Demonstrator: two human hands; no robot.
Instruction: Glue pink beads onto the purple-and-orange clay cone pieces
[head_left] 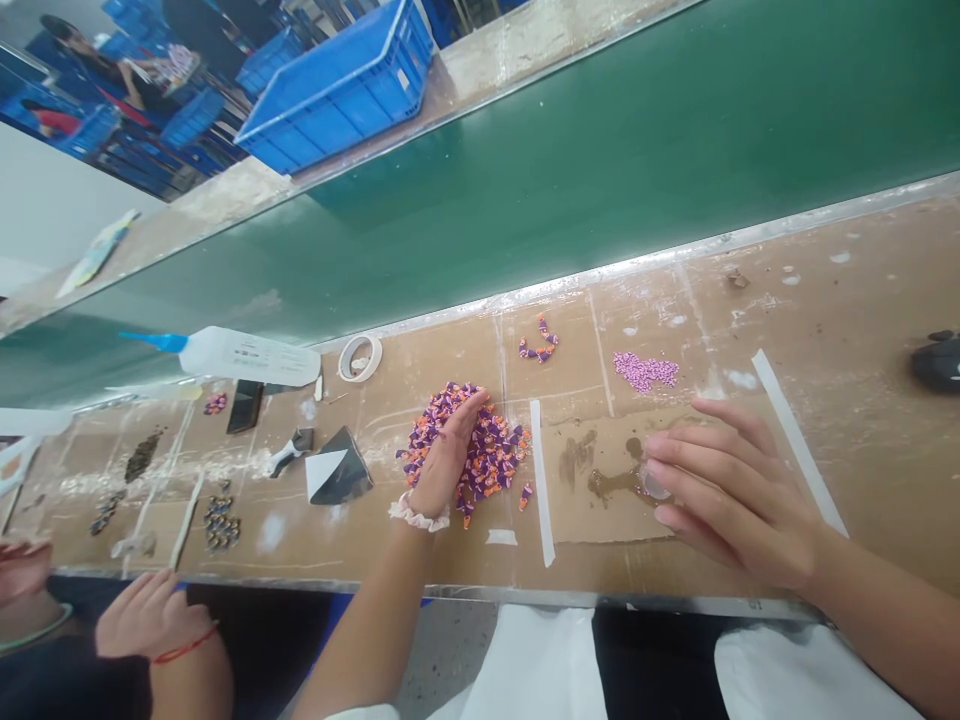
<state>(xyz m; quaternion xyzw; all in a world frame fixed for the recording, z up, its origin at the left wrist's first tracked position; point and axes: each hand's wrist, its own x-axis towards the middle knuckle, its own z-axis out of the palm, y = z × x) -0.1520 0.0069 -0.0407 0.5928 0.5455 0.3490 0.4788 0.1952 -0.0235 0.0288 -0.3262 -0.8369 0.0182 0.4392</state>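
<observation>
My left hand [448, 455] rests edge-down on a pile of small purple, orange and pink figures [491, 465], its fingers straight and together, with nothing gripped. A pink scrunchie [416, 512] circles that wrist. Beyond the pile lie several of the same figures [538, 350] in a loose curve. My right hand [727, 495] is curled over a wet-stained cardboard piece [585, 520], fingertips and thumb around a small clear round container [655, 484]; its contents are too small to tell. Tiny pink-purple pieces [645, 372] lie just beyond this hand.
White tape strips [541, 485] mark the brown bench [892, 420]. Leftward are a tape roll [360, 358], a squeeze bottle [251, 355], a scraper-like tool [291, 452] and a co-worker's hands [154, 615]. A blue crate [337, 95] stands on the ledge behind; a black object [936, 365] lies far right.
</observation>
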